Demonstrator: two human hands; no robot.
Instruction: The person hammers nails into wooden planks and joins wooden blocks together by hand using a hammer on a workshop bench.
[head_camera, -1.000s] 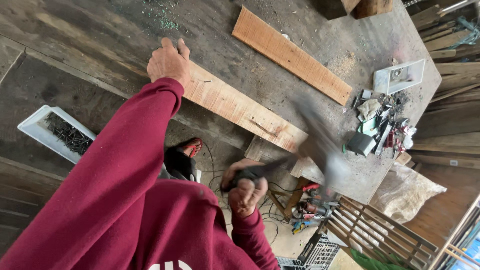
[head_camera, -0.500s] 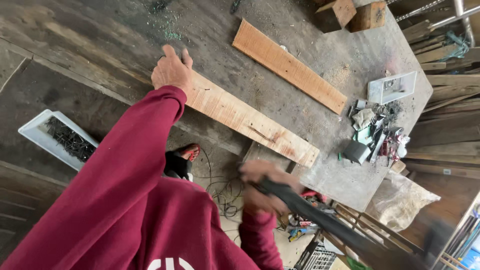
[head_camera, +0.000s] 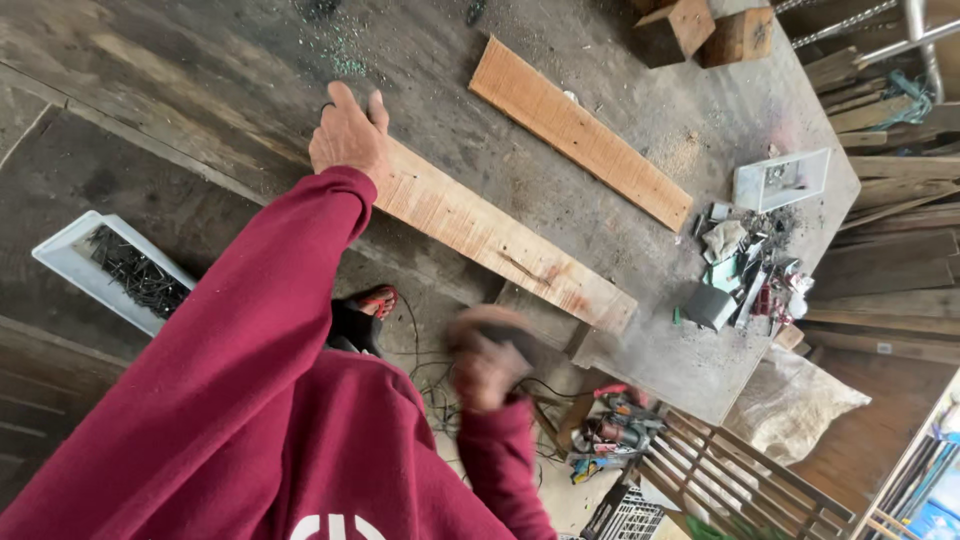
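1. Down at 6 o'clock, nearest the camera: right hand (head_camera: 488, 362) is fisted around a dark handle (head_camera: 512, 338). It's motion-blurred and I can't make out the tool's working end.
2. Floor below it, 5 o'clock: power tools (head_camera: 615, 430) and loose cable, with a slatted wooden frame (head_camera: 745, 470) beside them. A sandalled foot (head_camera: 376, 300) is just under the table edge.
3. Centre: the plank (head_camera: 500, 240) lies flat on the table (head_camera: 200, 60). Its long axis runs 10 o'clock to 4 o'clock, and the 4 o'clock end sits right at the table's near edge, closest to the right hand.
4. 11 o'clock: left hand (head_camera: 348, 135) is palm-down on the plank's far end. I can't tell whether the fingers hook round the edge.
5. Judgement on the work in hand:
   - Put the holding weight on the far end so the plank can't bounce or pivot.
   - Strike square to the face, over the part the table supports.
   - The hands are well apart, which is right.
6. 9 o'clock: white tray of nails (head_camera: 75, 250), well clear of the plank.
7. 1 o'clock: second plank (head_camera: 580, 130), roughly parallel and not touching the first.
8. 3 o'clock: clutter pile (head_camera: 750, 265) and a small white tray (head_camera: 780, 180).
9. Far edge, 1 o'clock: wood blocks (head_camera: 705, 30).
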